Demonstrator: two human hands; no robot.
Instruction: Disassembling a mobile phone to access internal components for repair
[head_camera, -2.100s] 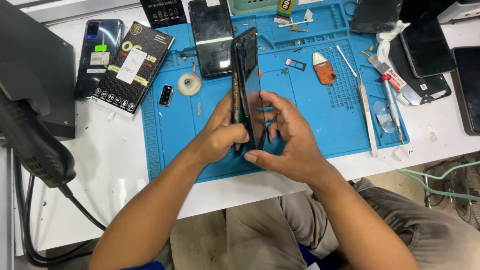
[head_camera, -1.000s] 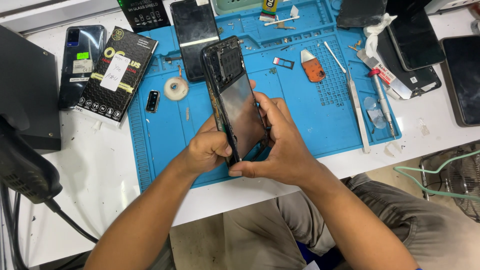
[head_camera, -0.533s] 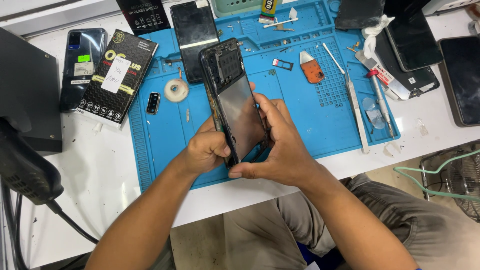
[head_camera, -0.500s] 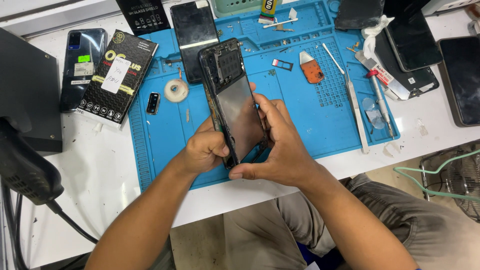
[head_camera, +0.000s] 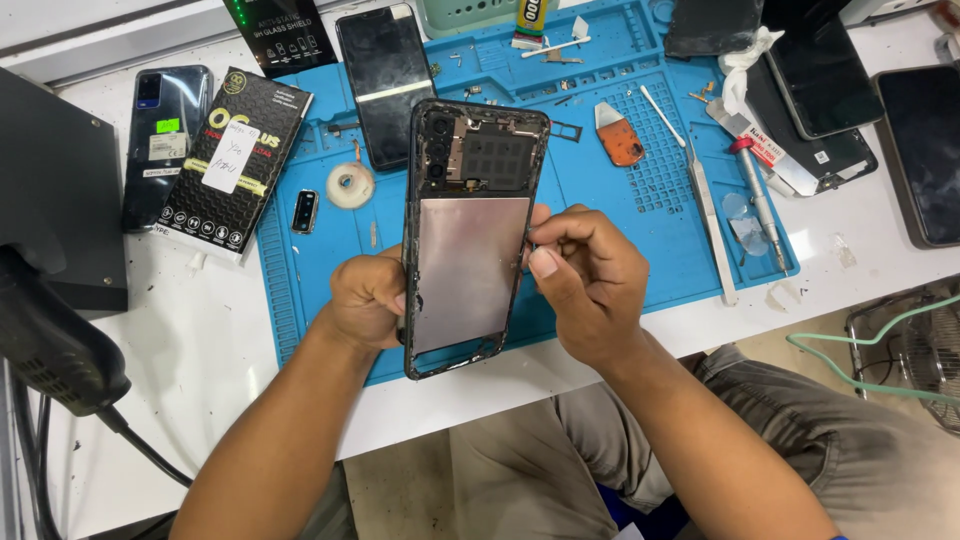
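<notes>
Opened phone (head_camera: 470, 240) upright over blue mat (head_camera: 620, 210), left hand (head_camera: 368, 298) and right hand (head_camera: 590, 285) gripping side edges

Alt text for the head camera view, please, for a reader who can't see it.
A person's left hand and right hand hold an opened phone frame, its inner metal plate facing up, over a blue repair mat. Around it lie an orange pry tool, tweezers, a tape roll and other phones.

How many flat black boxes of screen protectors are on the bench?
2: one box lies left of the blue mat, beside a dark blue phone; another box lies at the top edge, partly cut off.
</notes>
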